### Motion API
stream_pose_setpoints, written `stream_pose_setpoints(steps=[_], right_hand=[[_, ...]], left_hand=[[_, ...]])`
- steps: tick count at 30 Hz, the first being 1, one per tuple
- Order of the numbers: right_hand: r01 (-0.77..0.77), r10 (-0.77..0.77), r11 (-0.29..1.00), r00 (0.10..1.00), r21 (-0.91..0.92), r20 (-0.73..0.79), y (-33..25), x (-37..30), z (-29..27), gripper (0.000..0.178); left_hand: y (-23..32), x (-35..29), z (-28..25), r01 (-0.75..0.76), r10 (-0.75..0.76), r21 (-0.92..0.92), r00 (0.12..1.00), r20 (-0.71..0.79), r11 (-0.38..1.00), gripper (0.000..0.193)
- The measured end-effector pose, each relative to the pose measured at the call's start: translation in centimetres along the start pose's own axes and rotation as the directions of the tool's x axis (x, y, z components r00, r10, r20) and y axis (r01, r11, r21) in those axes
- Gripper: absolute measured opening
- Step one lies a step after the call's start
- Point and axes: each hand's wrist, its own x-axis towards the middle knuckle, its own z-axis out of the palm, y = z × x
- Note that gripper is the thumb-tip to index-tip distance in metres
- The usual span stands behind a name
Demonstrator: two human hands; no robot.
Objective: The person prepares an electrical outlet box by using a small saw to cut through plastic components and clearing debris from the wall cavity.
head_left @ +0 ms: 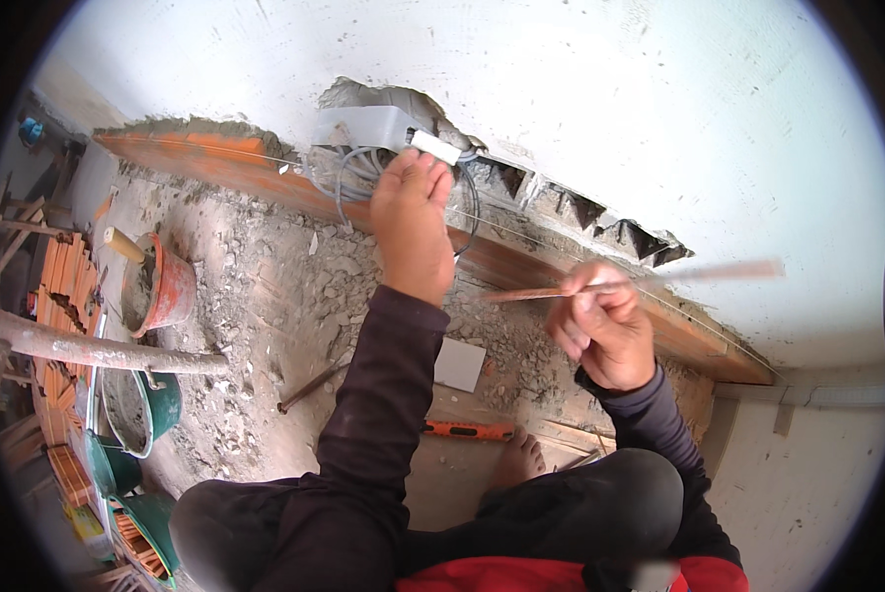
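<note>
My left hand (418,222) is raised to a broken-out hole in the white wall. Its fingertips are pressed together on the lower edge of a small white rectangular piece (435,146). Right behind that piece sits a pale grey box (363,125) in the hole, with looped grey cables (355,170) hanging below it. My right hand (605,321), off to the right, pinches a long, thin reddish-brown strip (719,272). The strip is smeared by motion, and its pointed end reaches left toward my left wrist. Its exact kind cannot be made out.
An orange tile skirting (205,150) with a taut string runs along the wall base. Rubble (255,326) covers the floor. A hammer (309,388), a square tile (459,364) and an orange level (469,430) lie near my foot. A red bucket (173,286) and green buckets (164,409) stand left.
</note>
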Motion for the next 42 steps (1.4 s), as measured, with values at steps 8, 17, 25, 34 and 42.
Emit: stream_pose_setpoints(steps=[8,17,25,34,42], right_hand=[[-0.077,0.083,0.995,0.991,-0.060,0.103,-1.6,-0.9,-0.7,0.026],[-0.175,0.109,0.896,0.978,-0.408,-0.179,-4.0,-1.4,1.7,0.037],[0.041,-0.102,0.288,0.995,-0.957,0.012,-1.5,2.1,0.5,0.047],[0.160,-0.191,0.110,0.972,-0.981,0.137,-0.1,6.3,-0.3,0.045],[0.200,-0.282,0.198,0.949,-0.960,0.139,3.1,8.4,-1.2,0.048]], left_hand=[[-1.2,1.4,1.0,0.115,-0.125,-0.136,0.990,-0.067,0.984,0.045],[-3.5,2.5,0.9,0.197,-0.220,-0.200,0.971,-0.098,0.960,0.033],[-3.8,2.7,1.4,0.184,-0.176,0.034,0.969,-0.175,0.982,0.024],[-4.2,3.6,0.9,0.051,-0.031,0.278,0.997,-0.073,0.959,0.046],[-3.4,4.8,0.6,0.127,-0.117,0.229,0.991,-0.057,0.965,0.033]])
